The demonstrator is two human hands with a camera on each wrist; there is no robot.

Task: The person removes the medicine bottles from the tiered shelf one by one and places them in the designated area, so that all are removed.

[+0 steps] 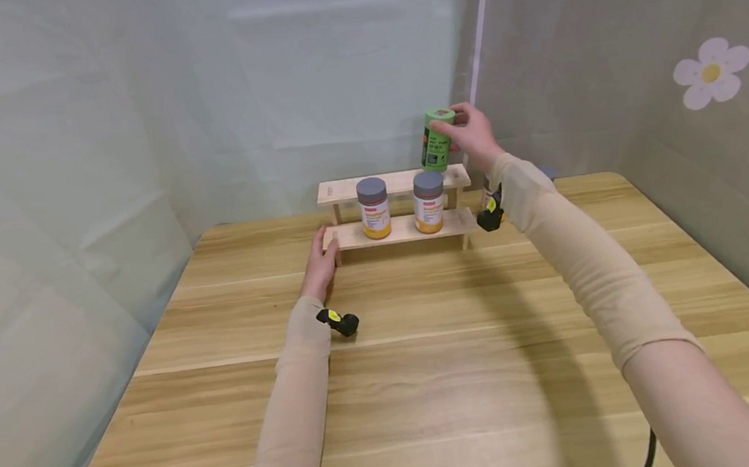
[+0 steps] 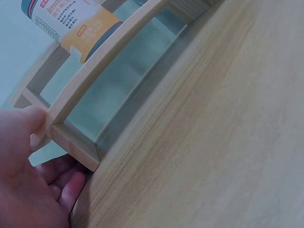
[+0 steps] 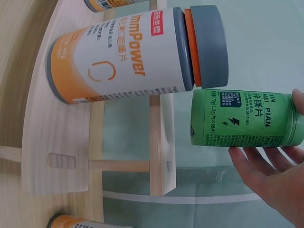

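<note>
My right hand (image 1: pixel 474 133) holds a green supplement bottle (image 1: pixel 436 143) between thumb and fingers, just above the right end of a two-step wooden shelf (image 1: pixel 396 182). In the right wrist view a small gap separates the green bottle (image 3: pixel 242 118) from the upper plank. My left hand (image 1: pixel 319 266) grips the left end of the lower step; in the left wrist view its thumb lies on the plank end and its fingers curl by the leg. On that lower step stand two white-and-orange jars with grey lids, a left jar (image 1: pixel 374 209) and a right jar (image 1: pixel 429 203).
Right of the shelf, another orange-and-white jar (image 1: pixel 485 193) stands on the wooden table (image 1: pixel 431 380), largely hidden behind my right forearm. Pale curtain walls close in behind and at both sides. A black cable (image 1: pixel 648 456) hangs near the front right.
</note>
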